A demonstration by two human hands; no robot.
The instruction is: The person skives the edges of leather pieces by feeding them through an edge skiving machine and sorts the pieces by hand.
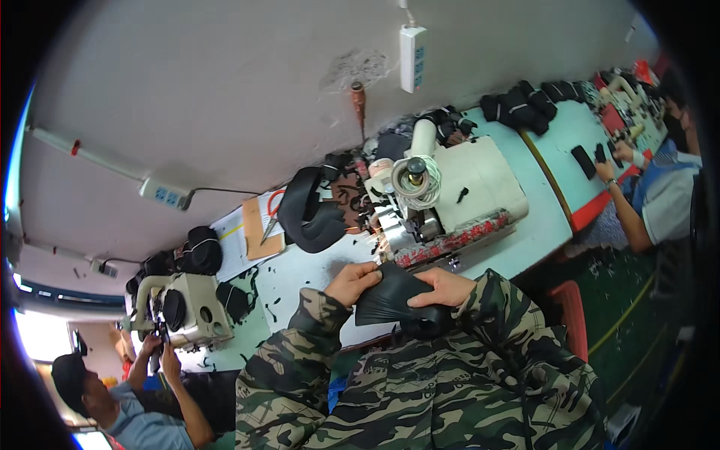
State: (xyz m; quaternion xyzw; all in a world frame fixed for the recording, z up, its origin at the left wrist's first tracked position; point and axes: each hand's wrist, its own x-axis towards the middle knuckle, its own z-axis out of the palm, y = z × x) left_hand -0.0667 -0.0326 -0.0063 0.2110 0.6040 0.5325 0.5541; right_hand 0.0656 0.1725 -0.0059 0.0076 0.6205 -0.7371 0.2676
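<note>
Workpiece (386,296), a flexible, smooth black sheet with a curled lower end, is held before the torso at the front edge of the white tabletop (292,289). Bare left hand (351,284) pinches its upper left edge between thumb and fingers. Bare right hand (442,289) grips the right side, thumb pressed on the face; its fingertips are hidden. Cream-coloured sewing machine (480,184) stands just beyond; contact with the sheet cannot be determined. Curved black panels (319,229) lie left of the machine, near orange-handled metal scissors (269,225).
</note>
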